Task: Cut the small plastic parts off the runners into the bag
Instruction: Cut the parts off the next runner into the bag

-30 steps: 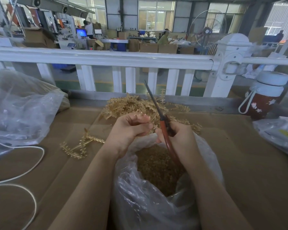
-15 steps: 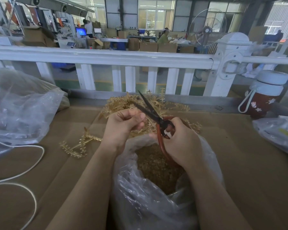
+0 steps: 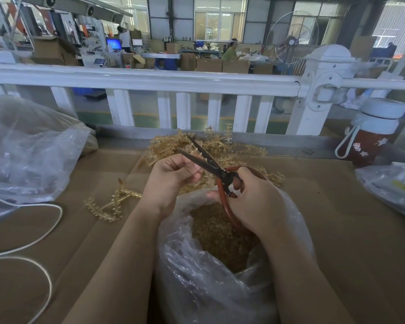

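My right hand [image 3: 255, 197] grips red-handled scissors [image 3: 220, 173] with dark blades spread open, tips pointing up and left. My left hand [image 3: 171, 176] pinches a thin amber runner [image 3: 193, 170] held right at the blades, above the mouth of a clear plastic bag [image 3: 208, 288]. The bag stands between my forearms and holds a mass of small amber parts [image 3: 218, 232]. A heap of amber runners [image 3: 218, 148] lies just behind my hands. One stray runner [image 3: 112, 203] lies on the cardboard to the left.
Brown cardboard [image 3: 348, 230] covers the table. A large clear bag [image 3: 28, 150] sits at the left, with a white cord [image 3: 45, 230] looping below it. A red bottle with a white lid [image 3: 372, 134] and another plastic bag [image 3: 393, 185] are at the right. A white railing [image 3: 150, 78] runs behind.
The scissor blades went from shut and nearly upright to spread open and tilted left. My right hand turned the handles outward; my left hand rose slightly with the runner toward the blades.
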A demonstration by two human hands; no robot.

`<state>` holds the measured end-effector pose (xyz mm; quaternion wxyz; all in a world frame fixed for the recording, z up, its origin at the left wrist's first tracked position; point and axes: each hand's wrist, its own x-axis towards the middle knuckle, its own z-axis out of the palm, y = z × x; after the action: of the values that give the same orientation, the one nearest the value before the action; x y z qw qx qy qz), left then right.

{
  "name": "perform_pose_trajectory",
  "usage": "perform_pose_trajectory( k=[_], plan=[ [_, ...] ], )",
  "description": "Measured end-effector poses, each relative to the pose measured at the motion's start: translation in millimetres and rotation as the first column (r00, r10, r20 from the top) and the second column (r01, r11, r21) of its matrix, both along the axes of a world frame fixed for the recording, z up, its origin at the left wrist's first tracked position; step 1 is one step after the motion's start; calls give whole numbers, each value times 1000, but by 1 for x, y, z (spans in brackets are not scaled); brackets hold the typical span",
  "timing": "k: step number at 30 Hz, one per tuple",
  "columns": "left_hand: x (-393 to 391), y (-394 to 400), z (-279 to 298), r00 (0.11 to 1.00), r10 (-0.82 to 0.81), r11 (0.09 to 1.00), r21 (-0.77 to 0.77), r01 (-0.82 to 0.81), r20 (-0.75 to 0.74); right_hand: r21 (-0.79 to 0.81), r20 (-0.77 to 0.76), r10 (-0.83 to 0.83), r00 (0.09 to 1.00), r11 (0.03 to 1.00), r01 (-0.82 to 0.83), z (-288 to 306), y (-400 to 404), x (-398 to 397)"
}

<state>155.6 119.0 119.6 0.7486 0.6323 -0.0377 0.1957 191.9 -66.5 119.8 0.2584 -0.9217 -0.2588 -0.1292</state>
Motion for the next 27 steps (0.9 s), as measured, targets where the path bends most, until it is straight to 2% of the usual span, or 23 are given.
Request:
perform_pose_trajectory(
  k=[4,14,27],
  plan=[
    [0,1,0,999,-42,999,-12,42,19,14,33,-9,999,1000,9,-1,2,-1],
    [1,2,0,997,-72,996,-51,74,32,186,139,-3,990,982,-23,-18,6,9],
    [1,6,-1,999,15,998,64,-18,41,130,192,-29,981,991,4,-22,5,14]
  ],
)
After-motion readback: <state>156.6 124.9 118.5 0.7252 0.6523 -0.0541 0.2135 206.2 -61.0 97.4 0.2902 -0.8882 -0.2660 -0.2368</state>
